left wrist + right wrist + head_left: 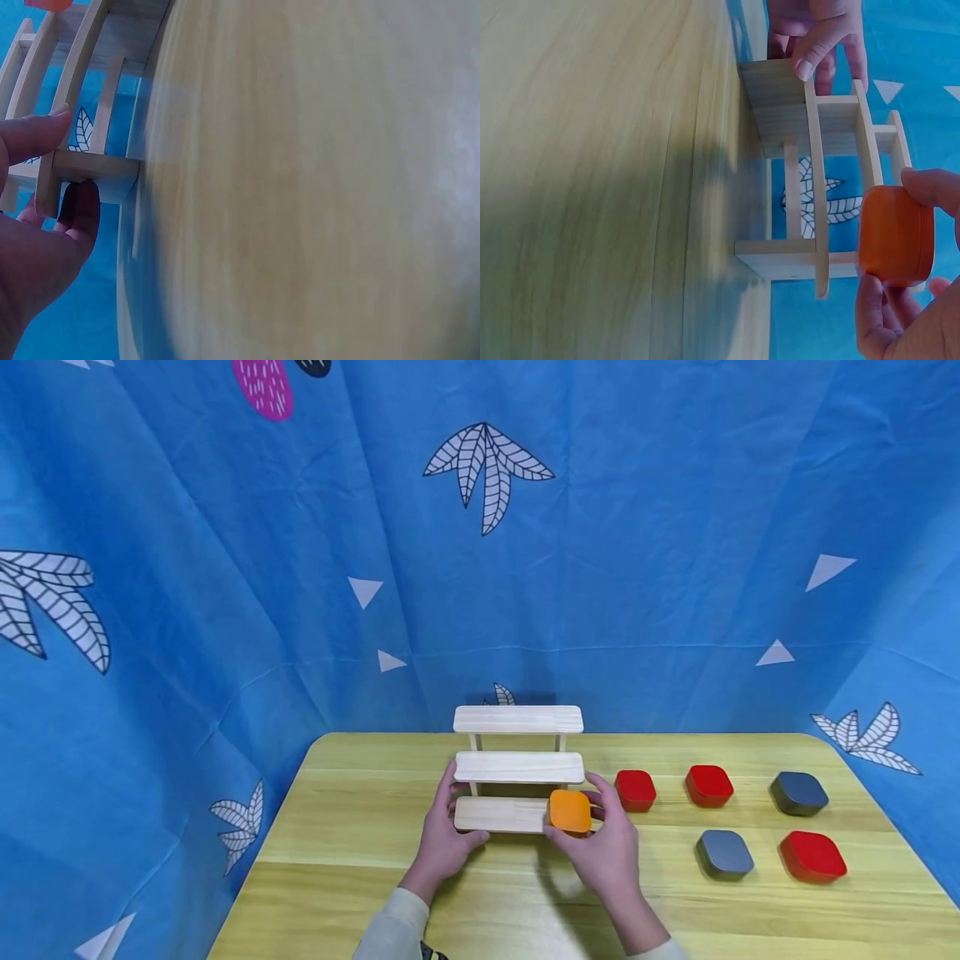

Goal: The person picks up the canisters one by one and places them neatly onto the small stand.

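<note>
A light wooden three-step shelf (519, 767) stands on the table. At its left end my left hand (444, 842) grips the lowest board (498, 815), the thumb at the front and the other fingers round the end, as the left wrist view also shows. My right hand (606, 845) holds an orange rounded-square box (570, 811) between thumb and fingers at the right end of that board. The same orange box (895, 235) shows large in the right wrist view. Whether it touches the board I cannot tell.
Right of the shelf, three red boxes (635, 791) and two grey-blue boxes (724, 854) of similar shape lie apart on the wooden table (337, 827). A blue patterned cloth (637, 527) hangs behind and beside the table.
</note>
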`<state>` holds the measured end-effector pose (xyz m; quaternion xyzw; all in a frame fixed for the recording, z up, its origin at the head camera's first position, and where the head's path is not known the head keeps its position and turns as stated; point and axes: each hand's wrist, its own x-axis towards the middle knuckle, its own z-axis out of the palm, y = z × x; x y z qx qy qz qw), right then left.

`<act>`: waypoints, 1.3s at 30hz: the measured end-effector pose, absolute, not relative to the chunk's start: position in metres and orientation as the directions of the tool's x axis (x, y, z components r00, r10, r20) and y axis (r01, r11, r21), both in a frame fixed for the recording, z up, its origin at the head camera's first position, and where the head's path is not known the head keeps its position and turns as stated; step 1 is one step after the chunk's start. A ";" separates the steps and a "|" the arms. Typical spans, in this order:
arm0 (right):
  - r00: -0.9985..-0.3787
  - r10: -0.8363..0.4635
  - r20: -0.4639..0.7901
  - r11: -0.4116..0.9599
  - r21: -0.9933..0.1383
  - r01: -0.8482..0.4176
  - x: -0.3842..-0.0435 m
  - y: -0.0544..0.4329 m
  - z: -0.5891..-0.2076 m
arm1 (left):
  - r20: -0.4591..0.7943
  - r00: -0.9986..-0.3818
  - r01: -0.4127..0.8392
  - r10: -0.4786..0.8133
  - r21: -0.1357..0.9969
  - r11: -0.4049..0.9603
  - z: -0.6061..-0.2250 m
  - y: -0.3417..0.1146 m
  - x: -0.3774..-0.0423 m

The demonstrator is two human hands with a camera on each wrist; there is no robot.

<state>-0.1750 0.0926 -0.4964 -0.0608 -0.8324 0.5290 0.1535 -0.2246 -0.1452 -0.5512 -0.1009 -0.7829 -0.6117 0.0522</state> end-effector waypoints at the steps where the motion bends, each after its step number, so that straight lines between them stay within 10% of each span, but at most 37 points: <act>1: -0.945 0.262 0.193 0.428 -0.901 -0.066 -0.175 0.092 -0.497 | 0.206 -0.974 0.222 0.095 0.948 0.226 -0.551 -0.145 -0.225; 39: -0.950 0.225 0.218 0.373 -0.920 -0.123 -0.185 0.058 -0.500 | 0.185 -0.977 0.203 0.104 0.958 0.202 -0.546 -0.146 -0.222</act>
